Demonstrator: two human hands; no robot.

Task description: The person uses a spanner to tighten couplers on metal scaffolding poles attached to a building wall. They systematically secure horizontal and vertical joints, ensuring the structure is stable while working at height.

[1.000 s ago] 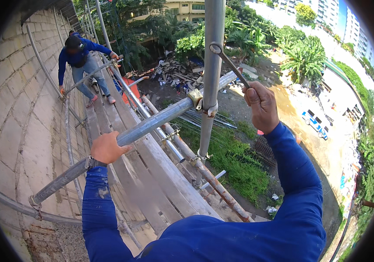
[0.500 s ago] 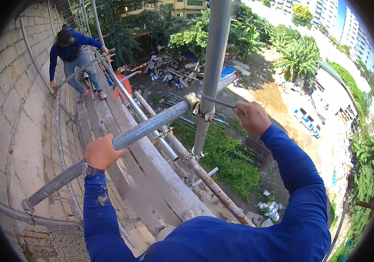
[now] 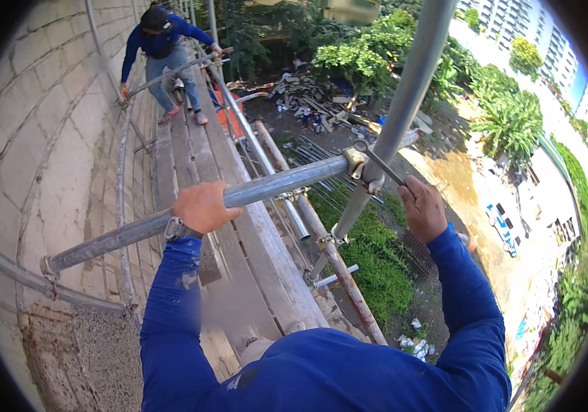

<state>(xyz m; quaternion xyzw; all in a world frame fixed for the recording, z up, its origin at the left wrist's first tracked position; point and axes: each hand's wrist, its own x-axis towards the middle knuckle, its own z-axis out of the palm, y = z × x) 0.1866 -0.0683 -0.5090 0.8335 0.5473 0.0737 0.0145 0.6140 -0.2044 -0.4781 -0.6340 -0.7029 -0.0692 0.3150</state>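
Note:
A grey metal scaffold pipe [image 3: 287,177] crosses in front of me from the wall side at lower left up to an upright post [image 3: 414,82]. My left hand [image 3: 201,207] is wrapped over the pipe, left of its middle. Where pipe and post meet sits a metal coupler [image 3: 356,163]. In my closed right hand [image 3: 423,208], just right of the post, is a slim metal wrench [image 3: 385,167]. Its ring end lies by the coupler, and its handle slopes down across the post to my fingers. Whether the ring sits on a nut, I cannot tell.
Long planks [image 3: 239,226] form the walkway under the pipe, beside a curved block wall [image 3: 53,158]. Farther along stands a co-worker [image 3: 163,51], hands on the piping. A rusty pipe [image 3: 349,275] runs along the outer edge; grass and ground [image 3: 383,275] lie far below.
The view has swung, so the scaffold sits farther right in the picture. The wrench now slopes more steeply and its ring end shows. My left hand keeps its grip on the pipe.

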